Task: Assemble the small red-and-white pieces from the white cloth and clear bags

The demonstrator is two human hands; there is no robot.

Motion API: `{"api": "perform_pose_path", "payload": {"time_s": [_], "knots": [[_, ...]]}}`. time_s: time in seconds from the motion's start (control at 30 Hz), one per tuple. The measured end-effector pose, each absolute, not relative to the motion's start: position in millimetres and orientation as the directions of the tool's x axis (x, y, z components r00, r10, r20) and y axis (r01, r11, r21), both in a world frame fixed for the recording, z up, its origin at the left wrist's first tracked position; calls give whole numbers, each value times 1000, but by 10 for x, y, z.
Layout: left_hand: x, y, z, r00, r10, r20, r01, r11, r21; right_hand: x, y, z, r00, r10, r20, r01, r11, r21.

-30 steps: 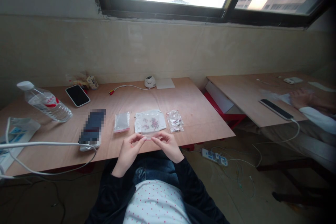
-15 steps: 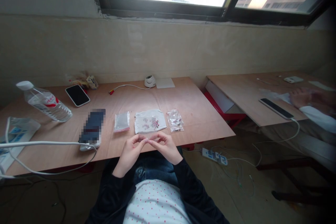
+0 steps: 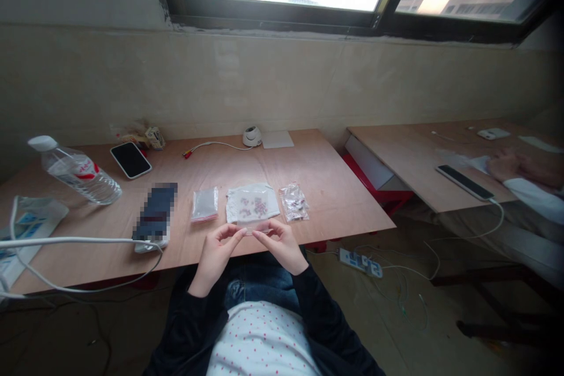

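Note:
Both my hands pinch a small clear plastic bag (image 3: 252,225) between thumbs and fingers, just past the table's near edge. My left hand (image 3: 217,254) is closed on its left side, my right hand (image 3: 282,247) on its right side. Right behind the bag lies a white cloth (image 3: 274,200). Small reddish pieces (image 3: 259,207) show over it in two clusters; whether they lie on the cloth or inside the clear bag, I cannot tell. Left of the cloth rests a stack of clear zip bags (image 3: 205,204). To its right is a clear bag of small parts (image 3: 294,202).
On the left stand a tilted water bottle (image 3: 79,173), a phone (image 3: 131,160), a blurred dark device (image 3: 155,211) and a white cable (image 3: 79,241). A dome camera (image 3: 251,136) sits at the back. Another person's hands (image 3: 506,164) rest at the right table; a power strip (image 3: 360,262) lies below.
My fingertips have moved slightly apart, and more of the clear bag shows between them. The reddish pieces now appear in two clearer clusters. The other person's hands shifted a little.

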State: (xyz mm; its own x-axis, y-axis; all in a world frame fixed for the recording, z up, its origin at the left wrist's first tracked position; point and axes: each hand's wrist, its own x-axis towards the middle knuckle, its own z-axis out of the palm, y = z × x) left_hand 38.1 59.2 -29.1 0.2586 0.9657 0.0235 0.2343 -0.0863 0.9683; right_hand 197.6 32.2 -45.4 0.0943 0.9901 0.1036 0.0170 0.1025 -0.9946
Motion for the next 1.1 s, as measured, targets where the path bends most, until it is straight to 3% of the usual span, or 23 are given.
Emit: {"api": "perform_pose_path", "payload": {"time_s": [0.47, 1.1], "knots": [[417, 543, -234, 347, 938, 3, 213, -81, 974, 1975, 274, -422, -92, 995, 32, 16, 33, -999], [362, 556, -214, 279, 960, 17, 272, -96, 957, 1969, 269, -434, -88, 995, 53, 75, 59, -995]]}}
